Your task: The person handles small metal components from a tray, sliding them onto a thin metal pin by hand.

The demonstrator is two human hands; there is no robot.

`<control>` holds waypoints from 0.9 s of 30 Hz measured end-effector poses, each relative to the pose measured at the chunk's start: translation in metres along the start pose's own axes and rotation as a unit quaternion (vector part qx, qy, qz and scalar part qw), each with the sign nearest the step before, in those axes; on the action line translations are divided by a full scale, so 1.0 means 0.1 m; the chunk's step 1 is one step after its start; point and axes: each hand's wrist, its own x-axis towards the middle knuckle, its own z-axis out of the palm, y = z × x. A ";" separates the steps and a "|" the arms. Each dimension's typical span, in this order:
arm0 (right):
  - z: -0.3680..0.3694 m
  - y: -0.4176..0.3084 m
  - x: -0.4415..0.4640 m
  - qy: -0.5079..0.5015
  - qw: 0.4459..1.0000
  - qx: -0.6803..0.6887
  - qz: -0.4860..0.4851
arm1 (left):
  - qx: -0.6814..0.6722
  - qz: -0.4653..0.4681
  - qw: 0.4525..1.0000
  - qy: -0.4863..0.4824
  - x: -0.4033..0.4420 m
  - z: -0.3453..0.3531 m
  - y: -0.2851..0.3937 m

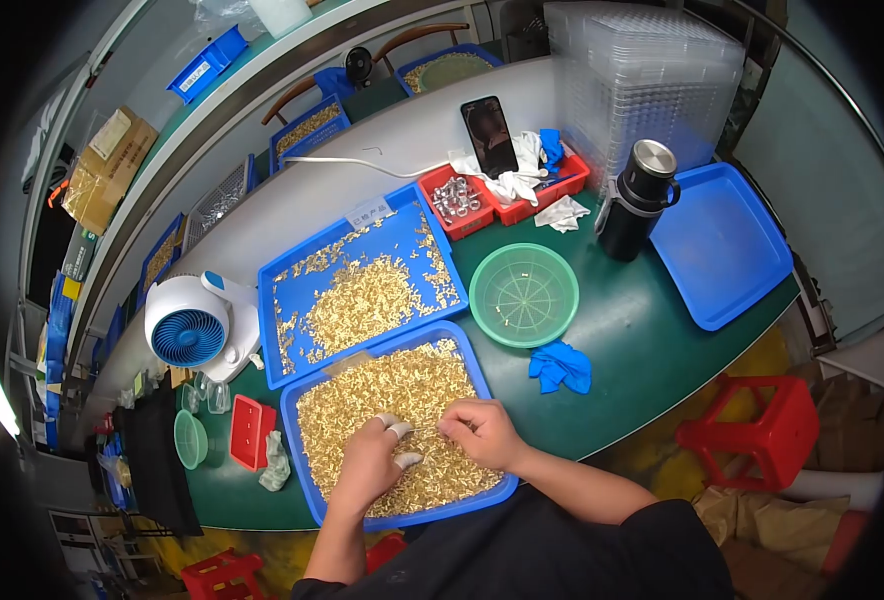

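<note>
My left hand [370, 460] rests on the heap of small gold-coloured metal parts [442, 470] in the near blue tray [489, 390]. White coverings sit on several of its fingertips, and the thumb and fingers are apart. Over the right side of the same heap is my right hand [484, 433], its thumb and fingertips pinched together. Whatever it may hold is too small to make out. Behind stands a second blue tray [402, 235] with a looser spread of similar gold parts [362, 300].
To the right are a green sieve-like basket [524, 295], a blue glove [560, 367], a black thermos [637, 205] and another blue tray [722, 245]. Red bins [532, 205] and a phone [489, 135] stand behind. A white fan [197, 325] is at left.
</note>
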 end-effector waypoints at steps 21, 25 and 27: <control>0.01 -0.05 0.01 0.005 1.000 -0.021 0.015 | -0.549 -0.062 0.824 0.128 -0.02 0.23 -0.19; 0.01 -0.07 0.01 0.010 1.000 -0.016 0.008 | -0.544 -0.065 0.828 0.119 -0.03 0.23 -0.19; 0.01 -0.08 0.01 0.011 1.000 -0.014 0.015 | -0.546 -0.072 0.825 0.125 -0.03 0.23 -0.15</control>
